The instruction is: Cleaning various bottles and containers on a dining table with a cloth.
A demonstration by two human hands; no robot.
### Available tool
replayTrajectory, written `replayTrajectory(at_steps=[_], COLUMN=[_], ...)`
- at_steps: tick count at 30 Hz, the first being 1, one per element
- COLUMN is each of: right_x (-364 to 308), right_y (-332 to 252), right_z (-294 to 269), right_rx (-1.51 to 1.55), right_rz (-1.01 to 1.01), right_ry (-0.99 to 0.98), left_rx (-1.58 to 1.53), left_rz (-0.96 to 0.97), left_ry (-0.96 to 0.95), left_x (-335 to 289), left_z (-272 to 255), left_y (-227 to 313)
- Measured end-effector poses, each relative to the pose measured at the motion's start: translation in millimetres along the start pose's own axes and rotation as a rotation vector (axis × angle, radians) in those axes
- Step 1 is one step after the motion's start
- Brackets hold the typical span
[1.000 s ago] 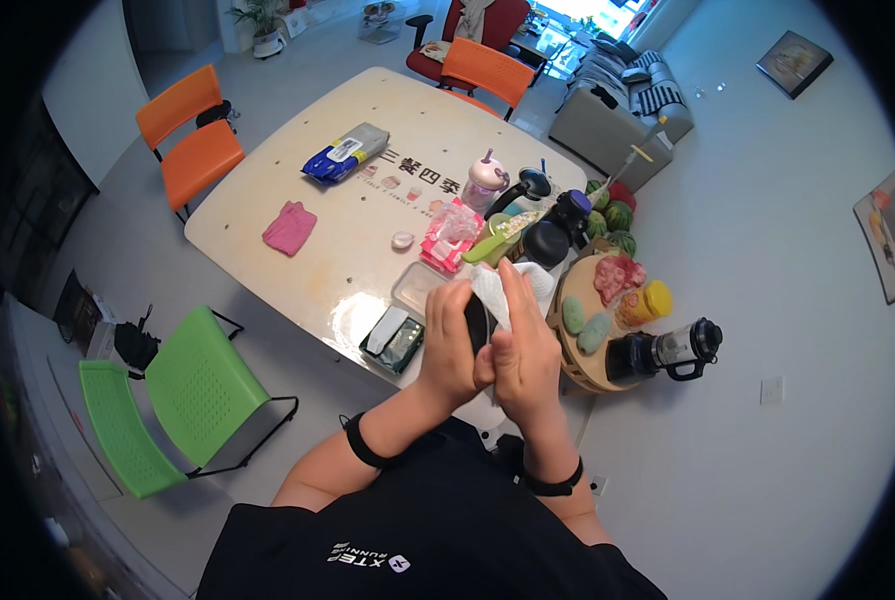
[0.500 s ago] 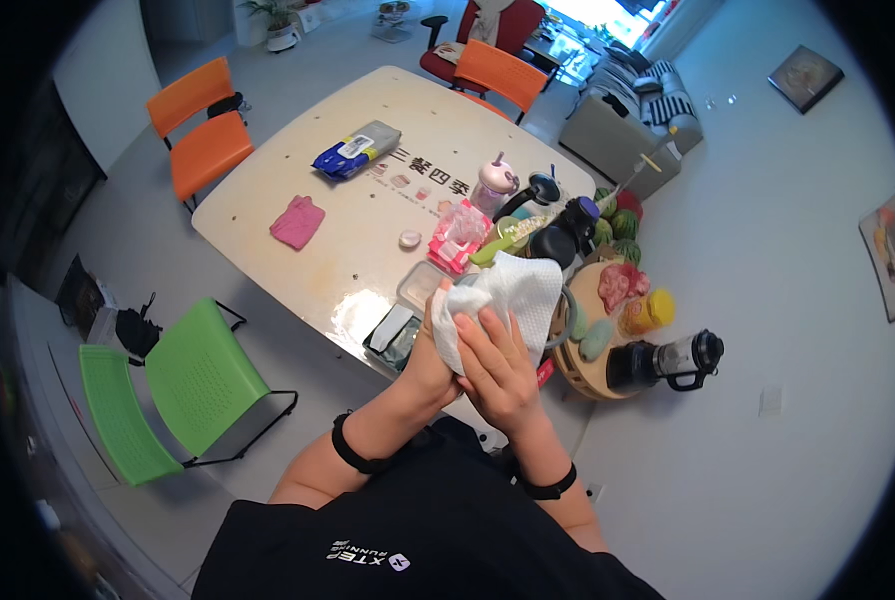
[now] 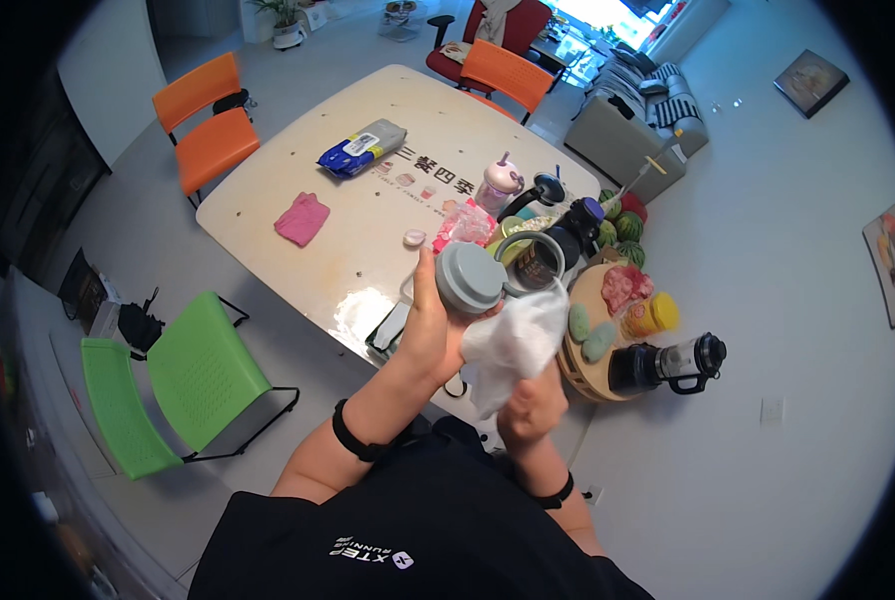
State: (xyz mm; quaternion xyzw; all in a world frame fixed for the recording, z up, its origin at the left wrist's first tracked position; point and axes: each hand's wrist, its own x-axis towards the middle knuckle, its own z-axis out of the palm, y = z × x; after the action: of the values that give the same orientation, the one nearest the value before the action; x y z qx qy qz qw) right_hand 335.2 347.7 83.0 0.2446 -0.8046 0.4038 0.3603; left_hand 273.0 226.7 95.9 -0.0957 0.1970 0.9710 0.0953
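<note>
My left hand (image 3: 430, 325) is wrapped round a grey lidded cup (image 3: 471, 275), its thumb upright along the side. The round stepped lid is turned up toward me, and a grey loop (image 3: 558, 248), apparently its handle, stands out to the right. A white textured wipe (image 3: 516, 342) hangs crumpled below the cup, close to my left fingers. My right hand (image 3: 534, 408) is closed on the lower end of this wipe and slightly smeared by motion. The cup's lower body is hidden by the wipe and my hand.
On the pale table (image 3: 268, 265) are a pink cloth (image 3: 303, 219), a wipes pack (image 3: 362, 149), a pink bag (image 3: 465, 224), a pink cup (image 3: 499, 187) and dark bottles (image 3: 578, 228). A round wooden stand (image 3: 580, 372) holds a yellow-lidded jar (image 3: 658, 314); a blender (image 3: 668, 364) is beside it.
The wipe has come off the lid, which now shows. My right hand has drawn back toward me with the wipe, while the cup has turned in my left hand.
</note>
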Motion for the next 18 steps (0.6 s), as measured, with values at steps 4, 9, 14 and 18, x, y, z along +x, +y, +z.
replayTrajectory(at_steps=[4, 9, 14, 18], right_x=[19, 6, 11, 18], right_y=[-4, 4, 5, -3], right_z=[21, 25, 23, 24], right_rx=[-0.159, -0.12, -0.108, -0.091], right_rz=[-0.232, -0.19, -0.08, -0.156], right_ry=[-0.087, 0.024, 0.046, 0.045], left_rx=[0.099, 0.128, 0.187, 0.543], left_rz=[-0.062, 0.044, 0.196, 0.337], left_ry=[-0.099, -0.043, -0.1, -0.086], left_x=[-6, -11, -3, -9], left_z=[-4, 2, -8, -8], left_y=[-6, -5, -10, -10])
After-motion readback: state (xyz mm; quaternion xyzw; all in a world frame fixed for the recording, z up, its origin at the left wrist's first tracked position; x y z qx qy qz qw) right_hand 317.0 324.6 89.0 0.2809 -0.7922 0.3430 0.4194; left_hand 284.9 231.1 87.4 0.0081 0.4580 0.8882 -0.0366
